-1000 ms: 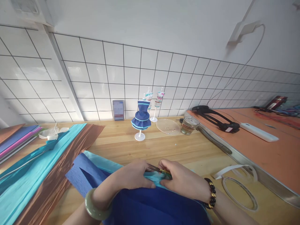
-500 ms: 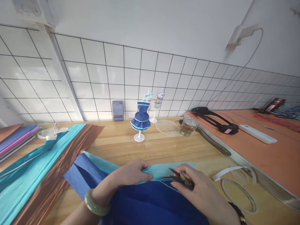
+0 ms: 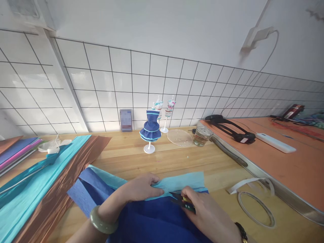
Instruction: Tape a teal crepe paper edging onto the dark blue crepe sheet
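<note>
My left hand [image 3: 145, 187], with a pale green bangle on its wrist, pinches a light blue crepe paper strip [image 3: 186, 180] that lies along the top edge of a dark blue crepe paper sheet [image 3: 152, 219]. In my right hand [image 3: 199, 206] are small dark scissors [image 3: 186, 204], their blades pointing left at the seam between light and dark blue, near my left fingertips. The lower part of the dark sheet runs out of view. A miniature dress form in a blue tiered dress [image 3: 150, 126] stands behind my hands.
Brown crepe paper [image 3: 84, 162] and turquoise crepe paper [image 3: 63, 168] lie at left. Farther back are a clear round plate [image 3: 179, 138], a glass of liquid [image 3: 202, 136] and more small dress forms [image 3: 169, 111]. A tape ring [image 3: 255, 209] lies at right, beside an orange-topped surface [image 3: 273, 162].
My right hand has moved left with the scissors, and the blades are now closer to my left fingers. More of the light blue strip's right end stands free above the dark sheet.
</note>
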`<state>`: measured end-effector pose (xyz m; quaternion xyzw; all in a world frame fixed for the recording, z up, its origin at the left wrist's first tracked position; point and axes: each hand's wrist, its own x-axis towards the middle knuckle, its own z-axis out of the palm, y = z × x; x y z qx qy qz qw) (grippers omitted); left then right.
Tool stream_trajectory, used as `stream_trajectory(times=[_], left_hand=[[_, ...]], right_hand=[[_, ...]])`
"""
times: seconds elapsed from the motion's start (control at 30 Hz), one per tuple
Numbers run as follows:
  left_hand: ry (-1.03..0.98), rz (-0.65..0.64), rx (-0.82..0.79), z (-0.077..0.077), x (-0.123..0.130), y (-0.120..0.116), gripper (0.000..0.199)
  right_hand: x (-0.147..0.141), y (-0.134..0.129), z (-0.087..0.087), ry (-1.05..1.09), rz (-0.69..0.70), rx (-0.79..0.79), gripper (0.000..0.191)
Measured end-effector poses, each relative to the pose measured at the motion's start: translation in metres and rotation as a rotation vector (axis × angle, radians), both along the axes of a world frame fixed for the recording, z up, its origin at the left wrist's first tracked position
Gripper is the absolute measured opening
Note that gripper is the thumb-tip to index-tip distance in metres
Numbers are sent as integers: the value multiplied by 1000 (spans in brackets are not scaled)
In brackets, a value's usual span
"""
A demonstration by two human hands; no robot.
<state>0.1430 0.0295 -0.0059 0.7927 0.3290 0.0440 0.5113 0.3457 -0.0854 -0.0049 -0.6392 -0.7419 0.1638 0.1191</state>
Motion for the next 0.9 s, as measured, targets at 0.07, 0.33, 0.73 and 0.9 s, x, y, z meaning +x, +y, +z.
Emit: stream_trajectory(times=[0.07, 0.33, 0.73, 0.9], left_hand=[[-1, 6, -2, 0, 0, 0, 21], [-17, 31, 7, 4, 1, -5, 25], [-69, 38, -20, 1, 5, -5, 18], [-80, 41, -24, 0, 6, -7, 16]], right_hand=[[1, 2, 4, -13, -2, 29, 15], [4, 20, 23, -60, -32, 177, 14], [35, 25, 15, 143, -150, 157, 17], [40, 2, 28, 157, -20, 113, 21]])
